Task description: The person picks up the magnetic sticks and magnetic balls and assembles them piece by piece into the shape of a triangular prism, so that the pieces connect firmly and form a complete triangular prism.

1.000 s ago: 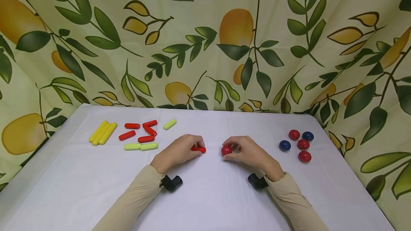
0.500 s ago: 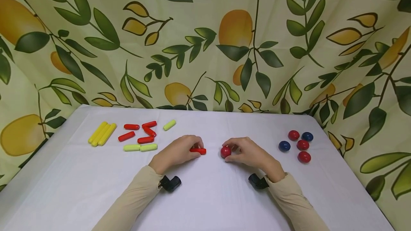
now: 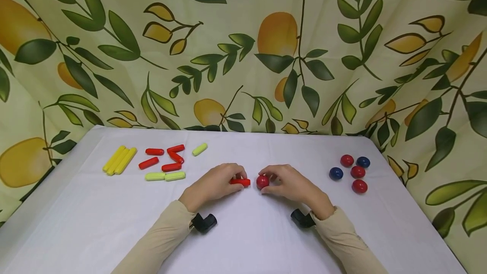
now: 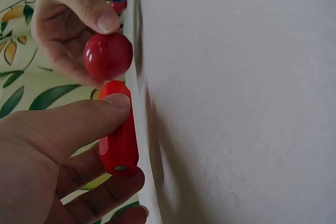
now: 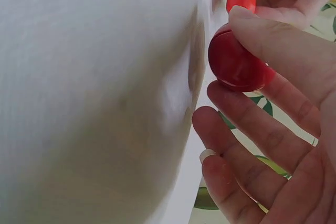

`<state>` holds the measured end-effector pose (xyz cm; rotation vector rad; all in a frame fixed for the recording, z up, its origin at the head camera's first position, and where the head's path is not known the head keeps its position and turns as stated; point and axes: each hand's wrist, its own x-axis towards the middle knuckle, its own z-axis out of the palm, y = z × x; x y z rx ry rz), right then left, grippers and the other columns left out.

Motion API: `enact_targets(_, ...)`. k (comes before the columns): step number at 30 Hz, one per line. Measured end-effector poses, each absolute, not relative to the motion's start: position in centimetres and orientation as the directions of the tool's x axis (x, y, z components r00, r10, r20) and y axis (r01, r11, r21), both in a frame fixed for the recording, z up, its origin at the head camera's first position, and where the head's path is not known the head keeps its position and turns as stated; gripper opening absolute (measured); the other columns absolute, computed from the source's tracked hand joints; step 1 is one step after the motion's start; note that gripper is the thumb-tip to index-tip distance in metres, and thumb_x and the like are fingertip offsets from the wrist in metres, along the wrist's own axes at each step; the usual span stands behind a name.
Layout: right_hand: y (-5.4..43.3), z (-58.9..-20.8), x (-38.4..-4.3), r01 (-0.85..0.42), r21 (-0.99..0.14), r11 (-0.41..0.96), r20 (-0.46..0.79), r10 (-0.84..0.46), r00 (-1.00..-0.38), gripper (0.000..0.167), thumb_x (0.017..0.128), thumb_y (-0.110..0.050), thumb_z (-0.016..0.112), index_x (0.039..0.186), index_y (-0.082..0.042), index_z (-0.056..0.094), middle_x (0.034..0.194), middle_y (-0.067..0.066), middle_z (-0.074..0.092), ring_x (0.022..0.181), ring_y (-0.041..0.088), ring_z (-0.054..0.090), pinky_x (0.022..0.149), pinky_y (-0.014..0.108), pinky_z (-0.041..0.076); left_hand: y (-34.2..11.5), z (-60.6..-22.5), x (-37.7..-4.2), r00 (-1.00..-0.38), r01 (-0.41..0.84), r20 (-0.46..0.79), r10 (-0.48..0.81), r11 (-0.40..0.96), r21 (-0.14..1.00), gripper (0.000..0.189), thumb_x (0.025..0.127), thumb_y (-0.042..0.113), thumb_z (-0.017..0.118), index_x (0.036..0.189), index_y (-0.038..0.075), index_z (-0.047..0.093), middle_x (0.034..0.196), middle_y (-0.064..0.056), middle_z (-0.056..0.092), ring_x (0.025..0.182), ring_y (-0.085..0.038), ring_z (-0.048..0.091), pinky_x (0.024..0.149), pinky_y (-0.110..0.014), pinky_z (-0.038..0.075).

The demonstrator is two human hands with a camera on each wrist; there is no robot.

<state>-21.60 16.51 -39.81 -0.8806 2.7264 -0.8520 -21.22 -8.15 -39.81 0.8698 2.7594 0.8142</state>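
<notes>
At the middle of the table, my left hand (image 3: 214, 182) pinches a red magnetic rod (image 3: 242, 182) between thumb and fingers. A round metal tip shows on the rod's near end in the left wrist view. My right hand (image 3: 291, 184) holds a glossy red ball (image 3: 262, 182) with its thumb and fingertips, the other fingers loosely spread in the right wrist view. Rod and ball face each other end-on; a narrow gap parts them in the head view. Both are held low over the white cloth; whether they touch it I cannot tell.
Yellow long rods (image 3: 119, 160), several short red rods (image 3: 171, 167) and light green rods (image 3: 175, 176) lie at the left. At the right sit red balls (image 3: 358, 172) and blue balls (image 3: 336, 173). A leaf-patterned curtain (image 3: 228, 54) hangs behind the table (image 3: 243, 240).
The two hands have come closer together: the left hand with the rod moved right, the right hand with the ball moved slightly left. The gap between rod and ball has narrowed.
</notes>
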Motion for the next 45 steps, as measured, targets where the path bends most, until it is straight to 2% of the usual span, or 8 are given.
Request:
enact_targets(10, 15.7, -39.9, -21.2, -0.522, -0.538, 0.662, 0.031, -0.604, -0.797, 0.041, 0.081, -0.025, 0.082, 0.117, -0.011, 0.069, 0.102, -0.004, 0.072, 0.090, 0.011, 0.063, 0.081, 0.027, 0.055, -7.6, -39.7, -20.6, -0.802, 0.532, 0.058, 0.595, 0.666, 0.522, 0.014, 0.090, 0.018, 0.073, 0.103, 0.017, 0.070, 0.091, 0.007, 0.063, 0.083, -0.010, 0.055, 0.078, -0.026, 0.050)
enact_targets(18, 15.7, -39.9, -21.2, -0.507, -0.530, 0.680, 0.013, -0.591, -0.807, 0.041, 0.082, -0.027, 0.082, 0.118, -0.012, 0.069, 0.102, -0.005, 0.071, 0.090, 0.009, 0.062, 0.082, 0.027, 0.054, -7.5, -39.9, -20.7, -0.805, 0.520, 0.035, 0.592, 0.676, 0.522, 0.014, 0.089, 0.019, 0.073, 0.104, 0.018, 0.070, 0.089, 0.007, 0.063, 0.083, -0.010, 0.056, 0.077, -0.025, 0.050)
enact_targets(26, 15.9, -39.7, -21.2, -0.512, -0.553, 0.658, 0.002, -0.613, -0.790, 0.038, 0.081, -0.028, 0.082, 0.113, -0.013, 0.069, 0.094, -0.008, 0.070, 0.087, 0.009, 0.062, 0.078, 0.025, 0.053, -7.8, -40.0, -20.8, -0.825, 0.515, 0.060, 0.562, 0.703, 0.490, 0.016, 0.088, 0.018, 0.075, 0.103, 0.017, 0.070, 0.092, 0.005, 0.063, 0.084, -0.011, 0.055, 0.077, -0.027, 0.050)
enact_targets(34, 15.9, -39.4, -21.0, -0.482, -0.609, 0.630, -0.042, -0.632, -0.773, 0.033, 0.081, -0.023, 0.082, 0.109, -0.011, 0.069, 0.092, -0.007, 0.072, 0.086, 0.007, 0.065, 0.080, 0.025, 0.054, -7.8, -40.2, -21.1, -0.851, 0.497, 0.095, 0.517, 0.733, 0.465, 0.020, 0.087, 0.019, 0.076, 0.105, 0.013, 0.071, 0.093, 0.000, 0.062, 0.079, -0.012, 0.053, 0.071, -0.028, 0.048)
enact_targets(40, 16.0, -39.2, -20.9, -0.457, -0.633, 0.625, -0.077, -0.639, -0.765, 0.029, 0.082, -0.020, 0.081, 0.107, -0.012, 0.069, 0.090, -0.007, 0.073, 0.085, 0.005, 0.066, 0.078, 0.023, 0.054, -7.9, -40.3, -21.3, -0.868, 0.454, 0.058, 0.493, 0.742, 0.493, 0.023, 0.087, 0.021, 0.076, 0.109, 0.016, 0.070, 0.083, 0.004, 0.060, 0.076, -0.011, 0.052, 0.068, -0.027, 0.046)
enact_targets(45, 16.7, -38.8, -21.2, -0.452, -0.612, 0.649, -0.068, -0.613, -0.787, 0.032, 0.083, -0.022, 0.080, 0.110, -0.010, 0.069, 0.095, -0.004, 0.072, 0.091, 0.012, 0.066, 0.082, 0.030, 0.056, -7.8, -40.1, -21.2, -0.859, 0.425, 0.001, 0.512, 0.712, 0.559, 0.026, 0.088, 0.020, 0.075, 0.113, 0.016, 0.069, 0.078, 0.007, 0.060, 0.076, -0.011, 0.053, 0.071, -0.027, 0.045)
